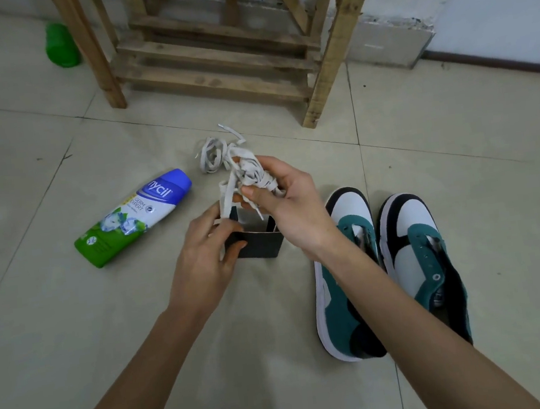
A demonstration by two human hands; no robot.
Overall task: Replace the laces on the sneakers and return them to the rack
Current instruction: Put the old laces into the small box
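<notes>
- The right hand (292, 205) has its fingers (272, 164) curled round a knotted bundle of laces (250, 173); the left hand (205, 250) pinches a black card sleeve (261, 245).
- Seemingly unpacking fresh laces; next, loosen the bundle and find a tip.
- The unlaced sneakers (411, 248) sit near right on the floor (74, 327), with the rack (212, 63) far behind.

On my feed both arms are bare. My left forearm (129, 371) comes in from 7 o'clock and runs up toward 1 o'clock. My right forearm (426, 321) comes in from 5 o'clock and angles toward 11 o'clock. The two hands meet near the centre, close together. My left hand (207, 255) has its back to the camera and its fingers curl round the edge of a black card (259, 244). My right hand (292, 208) sits at its 1 o'clock, wrist bent, with thumb and curled fingers gripping a bunch of laces (248, 173).
</notes>
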